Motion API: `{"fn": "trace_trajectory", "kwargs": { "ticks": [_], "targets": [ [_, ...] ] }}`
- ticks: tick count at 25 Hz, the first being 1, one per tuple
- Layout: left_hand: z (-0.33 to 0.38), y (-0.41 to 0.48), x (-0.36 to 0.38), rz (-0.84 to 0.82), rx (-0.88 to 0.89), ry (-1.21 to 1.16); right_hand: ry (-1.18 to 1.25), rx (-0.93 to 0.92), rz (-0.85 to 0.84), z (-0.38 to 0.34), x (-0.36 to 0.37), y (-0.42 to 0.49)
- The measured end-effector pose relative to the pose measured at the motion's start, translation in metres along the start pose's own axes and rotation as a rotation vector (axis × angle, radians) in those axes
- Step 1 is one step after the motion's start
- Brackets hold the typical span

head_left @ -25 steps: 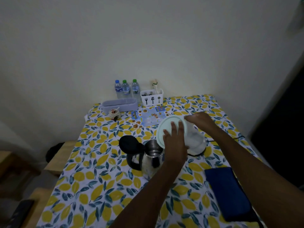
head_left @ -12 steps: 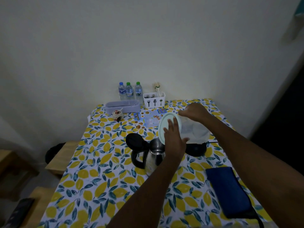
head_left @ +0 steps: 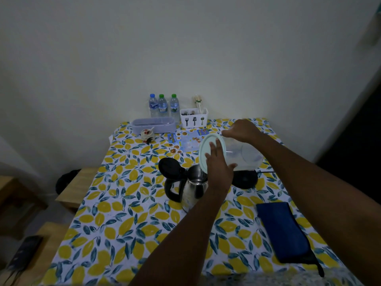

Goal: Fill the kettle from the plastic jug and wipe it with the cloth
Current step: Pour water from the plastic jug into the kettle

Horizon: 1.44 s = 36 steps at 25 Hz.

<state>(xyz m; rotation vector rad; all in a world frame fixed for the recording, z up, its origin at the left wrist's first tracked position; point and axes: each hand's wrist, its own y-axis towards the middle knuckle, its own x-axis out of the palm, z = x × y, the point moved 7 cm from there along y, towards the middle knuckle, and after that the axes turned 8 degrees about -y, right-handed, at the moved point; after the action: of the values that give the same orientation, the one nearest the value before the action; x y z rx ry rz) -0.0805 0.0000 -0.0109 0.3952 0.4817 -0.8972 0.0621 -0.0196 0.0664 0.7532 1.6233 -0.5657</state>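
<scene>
A steel kettle (head_left: 192, 187) with a black handle stands mid-table, its black lid (head_left: 169, 169) flipped open to the left. Above its mouth a clear plastic jug (head_left: 244, 155) lies tipped on its side, pale green lid (head_left: 206, 150) facing the kettle. My right hand (head_left: 242, 131) grips the jug from the top. My left hand (head_left: 218, 164) presses flat against the jug's lid. The kettle's black base (head_left: 245, 178) sits under the jug, to the right. A folded dark blue cloth (head_left: 285, 232) lies at the near right.
At the far edge by the wall stand three water bottles (head_left: 162, 106), a white cutlery holder (head_left: 193, 118), a lavender box (head_left: 154, 124), a small jar (head_left: 147, 134) and a printed card (head_left: 187, 141). Wooden benches (head_left: 76, 186) stand left of the lemon-print table (head_left: 123, 213).
The jug has risen off the black base and tipped further toward the kettle's mouth, with both hands moving along with it. The base is now uncovered.
</scene>
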Motion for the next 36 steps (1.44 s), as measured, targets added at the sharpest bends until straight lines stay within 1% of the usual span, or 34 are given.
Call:
{"fn": "trace_trajectory", "kwargs": {
  "ticks": [10, 16, 20, 25, 28, 31, 34, 36],
  "targets": [
    [-0.002, 0.003, 0.001, -0.01, -0.009, 0.035, -0.016, -0.004, -0.028, 0.002, 0.005, 0.009],
    [-0.006, 0.006, 0.0, -0.013, -0.011, 0.04, 0.027, 0.019, -0.022, 0.002, 0.008, 0.008],
    [-0.012, 0.005, 0.003, -0.012, -0.017, -0.022, -0.002, 0.014, -0.037, 0.003, 0.014, 0.007],
    [-0.013, 0.005, 0.004, -0.023, 0.003, -0.006, 0.092, 0.016, -0.014, 0.008, 0.017, 0.004],
    [-0.01, 0.007, 0.007, -0.058, 0.047, 0.073, 0.156, 0.04, 0.015, 0.022, 0.021, 0.0],
    [-0.002, 0.012, 0.017, -0.085, 0.128, 0.283, 0.311, 0.099, 0.014, 0.048, 0.036, -0.003],
    [0.001, 0.016, 0.036, -0.129, 0.152, 0.428, 0.485, 0.214, -0.005, 0.078, 0.056, -0.012],
    [0.005, 0.018, 0.054, -0.178, 0.198, 0.492, 0.605, 0.283, 0.0, 0.103, 0.071, -0.018]
  ]
}}
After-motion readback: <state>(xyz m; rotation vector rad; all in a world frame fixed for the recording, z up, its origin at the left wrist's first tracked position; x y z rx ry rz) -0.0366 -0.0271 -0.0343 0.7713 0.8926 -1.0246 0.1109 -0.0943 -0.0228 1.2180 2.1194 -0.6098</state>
